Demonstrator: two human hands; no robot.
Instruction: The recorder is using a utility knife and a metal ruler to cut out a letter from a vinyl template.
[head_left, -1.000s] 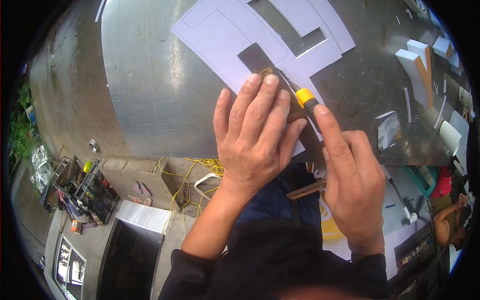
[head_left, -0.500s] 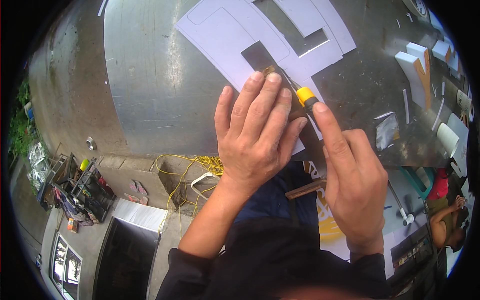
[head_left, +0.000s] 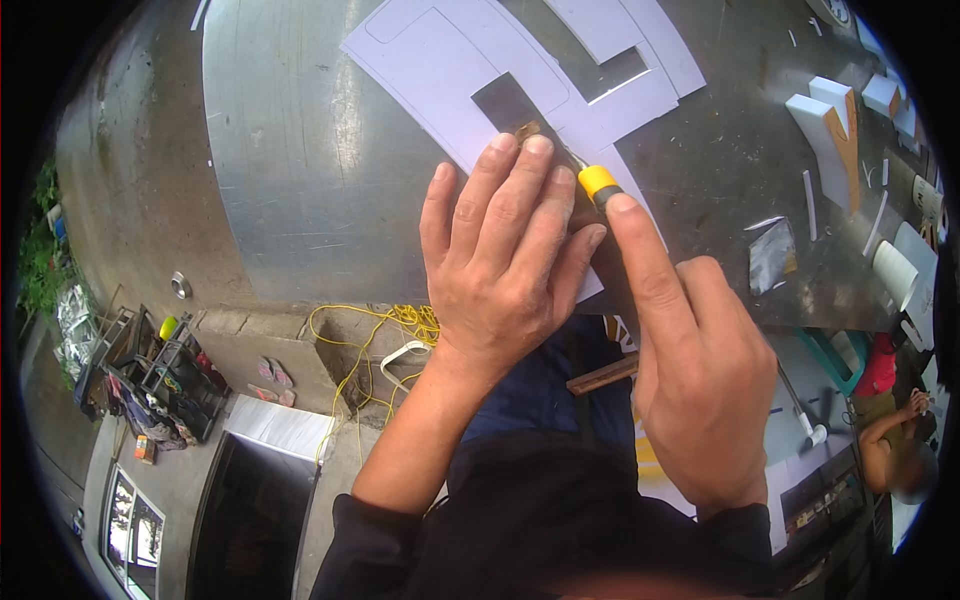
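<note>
Gripping yellow cutter (head_left: pixel 597 184) w/ R hand (head_left: pixel 695 365), L hand (head_left: pixel 503 240) flat over wht sheet (head_left: pixel 533 68)

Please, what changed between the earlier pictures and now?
The right hand has moved slightly left, toward the left hand; its index fingertip is nearer the yellow collar of the tool. Nothing was taken or released: the right hand keeps the tool, the left hand still reaches over the white sheet.
</note>
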